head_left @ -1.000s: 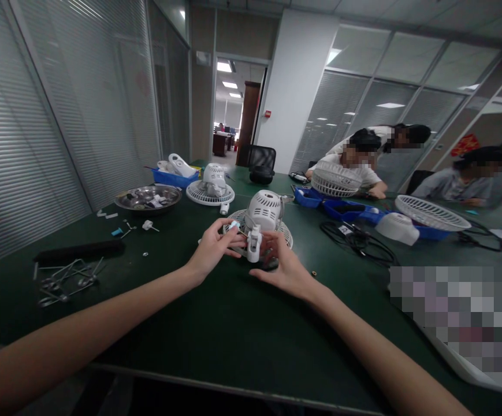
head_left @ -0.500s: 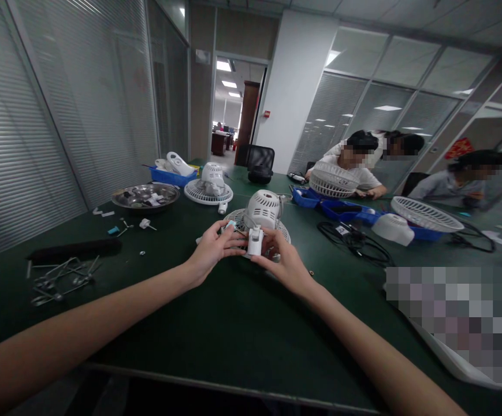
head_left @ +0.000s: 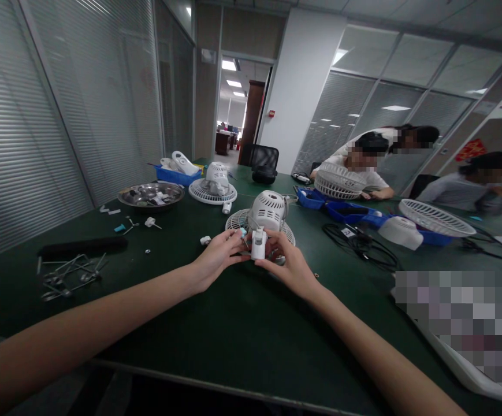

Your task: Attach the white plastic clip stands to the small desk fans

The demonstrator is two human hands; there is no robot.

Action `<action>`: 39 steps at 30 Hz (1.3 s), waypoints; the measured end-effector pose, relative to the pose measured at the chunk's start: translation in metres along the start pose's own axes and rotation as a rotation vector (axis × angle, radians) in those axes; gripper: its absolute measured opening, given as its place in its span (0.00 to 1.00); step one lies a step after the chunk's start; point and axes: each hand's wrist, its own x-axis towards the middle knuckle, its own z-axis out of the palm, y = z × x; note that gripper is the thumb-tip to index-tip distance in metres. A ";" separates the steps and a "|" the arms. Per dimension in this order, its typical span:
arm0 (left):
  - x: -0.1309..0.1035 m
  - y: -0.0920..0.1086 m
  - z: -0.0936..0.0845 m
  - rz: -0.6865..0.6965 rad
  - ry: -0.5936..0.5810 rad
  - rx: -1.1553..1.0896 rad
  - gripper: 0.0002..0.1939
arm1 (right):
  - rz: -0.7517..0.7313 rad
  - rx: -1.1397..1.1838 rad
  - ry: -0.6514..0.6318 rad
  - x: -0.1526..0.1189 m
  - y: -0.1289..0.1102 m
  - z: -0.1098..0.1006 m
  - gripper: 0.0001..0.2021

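A white fan motor housing (head_left: 268,209) sits on a round white grille (head_left: 236,220) at the middle of the green table. In front of it is a small white bracket (head_left: 258,245), which my right hand (head_left: 286,257) grips between thumb and fingers. My left hand (head_left: 219,257) is closed on a small light-blue piece (head_left: 242,232) between thumb and index finger, its other fingertips close to the bracket's left side. A small white part (head_left: 205,240) lies just behind my left hand.
Left: metal bowl (head_left: 151,203), black bar (head_left: 82,247), bent metal rods (head_left: 72,276), blue bin (head_left: 177,175). Behind stands another fan (head_left: 217,184). Right: black cables (head_left: 360,245), blue trays (head_left: 346,211), white grilles (head_left: 436,217), blurred-out item (head_left: 463,323). Several people sit or lean beyond.
The camera view has shifted slightly, moving the scene rightward. Both hands keep their holds near the bracket. A small white part now shows behind my left hand. A person at the back leans farther right.
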 end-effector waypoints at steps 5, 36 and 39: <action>0.001 0.003 -0.003 0.073 0.106 0.259 0.15 | 0.001 -0.023 -0.012 0.001 0.000 0.004 0.30; 0.025 0.003 -0.032 -0.052 0.123 0.049 0.14 | -0.011 -0.042 -0.051 0.000 -0.002 0.004 0.30; 0.024 0.000 -0.029 0.071 0.199 0.049 0.14 | -0.013 -0.045 -0.040 0.001 -0.002 0.006 0.30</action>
